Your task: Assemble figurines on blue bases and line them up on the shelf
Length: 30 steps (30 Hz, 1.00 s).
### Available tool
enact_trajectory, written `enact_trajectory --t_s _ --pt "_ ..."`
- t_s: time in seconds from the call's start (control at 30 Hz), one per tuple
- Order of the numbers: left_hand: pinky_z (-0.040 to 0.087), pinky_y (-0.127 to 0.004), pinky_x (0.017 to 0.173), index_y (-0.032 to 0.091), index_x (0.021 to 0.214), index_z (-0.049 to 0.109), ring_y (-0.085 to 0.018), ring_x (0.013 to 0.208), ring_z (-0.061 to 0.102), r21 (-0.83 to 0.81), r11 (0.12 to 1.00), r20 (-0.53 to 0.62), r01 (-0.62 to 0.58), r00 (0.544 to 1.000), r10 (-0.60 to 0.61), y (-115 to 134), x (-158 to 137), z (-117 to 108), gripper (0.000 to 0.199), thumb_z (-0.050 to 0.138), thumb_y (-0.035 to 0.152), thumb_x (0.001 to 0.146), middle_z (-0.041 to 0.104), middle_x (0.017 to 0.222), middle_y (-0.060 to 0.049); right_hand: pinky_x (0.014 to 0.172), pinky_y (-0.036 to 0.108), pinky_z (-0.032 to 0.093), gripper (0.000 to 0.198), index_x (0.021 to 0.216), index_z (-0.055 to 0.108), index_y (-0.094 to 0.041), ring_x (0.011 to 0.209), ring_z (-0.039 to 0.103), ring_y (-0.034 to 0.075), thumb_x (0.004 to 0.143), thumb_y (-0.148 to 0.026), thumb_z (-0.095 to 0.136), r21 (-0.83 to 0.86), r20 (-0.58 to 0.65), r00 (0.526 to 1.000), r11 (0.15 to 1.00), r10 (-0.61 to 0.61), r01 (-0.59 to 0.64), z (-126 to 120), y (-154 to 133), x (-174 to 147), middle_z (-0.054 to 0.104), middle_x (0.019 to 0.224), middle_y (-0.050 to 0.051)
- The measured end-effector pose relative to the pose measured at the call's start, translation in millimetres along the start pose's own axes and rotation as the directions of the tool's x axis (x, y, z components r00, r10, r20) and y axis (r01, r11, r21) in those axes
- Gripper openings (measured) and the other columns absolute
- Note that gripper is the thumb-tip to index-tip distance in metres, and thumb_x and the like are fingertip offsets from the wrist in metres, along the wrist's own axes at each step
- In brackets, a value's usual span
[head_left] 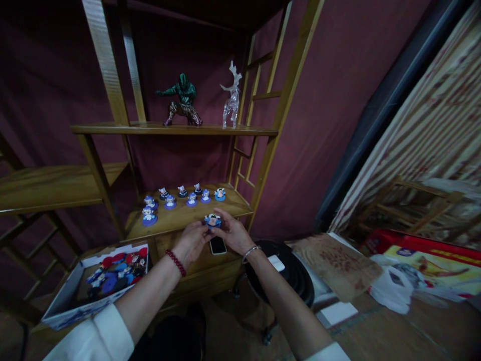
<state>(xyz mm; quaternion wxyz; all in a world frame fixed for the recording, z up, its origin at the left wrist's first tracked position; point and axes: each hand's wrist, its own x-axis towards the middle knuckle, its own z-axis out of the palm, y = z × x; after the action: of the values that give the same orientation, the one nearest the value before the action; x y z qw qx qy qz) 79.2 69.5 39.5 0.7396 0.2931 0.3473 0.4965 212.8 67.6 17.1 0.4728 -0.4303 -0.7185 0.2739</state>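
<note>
A small blue-based figurine sat pinched between the left hand and right hand at the shelf's front edge. Nine like it already stood in rows behind; more lay in the box lower left. Their faces were too small to read.

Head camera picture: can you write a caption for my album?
Two hands, left hand and right hand, hold a small toy figure above a wooden shelf lined with more figures.
</note>
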Motion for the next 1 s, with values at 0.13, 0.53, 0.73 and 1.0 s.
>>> enact_trajectory --t_s 0.13,0.53,0.73,1.0 --pt "0.047 -0.025 0.065 0.010 0.066 0.057 -0.011 0.059 0.056 -0.006 1.000 -0.010 -0.006 1.000 0.006 -1.1 5.0 6.6 0.022 0.043 -0.007 0.069 0.061 0.065 -0.005 0.085 0.030 0.044 0.055 0.122 0.041 -0.024 0.093 0.057 0.014 0.069 -0.025 0.060 -0.066 -0.033 0.999 0.998 0.004 -0.006 -3.4 7.5 3.0 0.059 0.106 0.003" --pt "0.048 -0.026 0.067 0.011 0.064 0.053 -0.008 0.057 0.056 0.052 0.998 0.077 -0.033 0.997 0.029 4.2 28.3 23.0 0.020 0.042 -0.005 0.070 0.060 0.063 -0.003 0.077 0.028 0.046 0.041 0.110 0.052 -0.022 0.082 0.059 0.014 0.070 -0.026 0.060 -0.159 -0.031 0.999 0.987 -0.013 0.008 -27.7 9.0 25.7 0.064 0.092 0.000" --pt "0.048 -0.028 0.072 0.011 0.077 0.056 -0.010 0.064 0.058 0.228 0.967 0.114 -0.114 0.989 0.090 13.9 37.3 27.4 0.017 0.044 0.000 0.070 0.062 0.074 -0.005 0.081 0.029 0.044 0.031 0.099 0.058 -0.021 0.085 0.058 0.015 0.069 -0.030 0.061 -0.301 -0.097 0.992 0.953 -0.075 0.043 -42.2 16.4 47.7 0.063 0.092 0.001" --pt "0.048 -0.028 0.070 0.014 0.109 0.048 -0.014 0.088 0.056 0.565 0.725 0.265 -0.394 0.919 0.293 1.0 78.2 13.9 0.037 0.038 0.005 0.075 0.054 0.111 -0.012 0.080 0.026 0.045 0.028 0.093 0.059 -0.019 0.083 0.059 0.013 0.066 -0.027 0.063 -0.146 -0.109 0.994 0.989 -0.016 0.000 -54.4 29.4 88.4 0.063 0.092 0.001"
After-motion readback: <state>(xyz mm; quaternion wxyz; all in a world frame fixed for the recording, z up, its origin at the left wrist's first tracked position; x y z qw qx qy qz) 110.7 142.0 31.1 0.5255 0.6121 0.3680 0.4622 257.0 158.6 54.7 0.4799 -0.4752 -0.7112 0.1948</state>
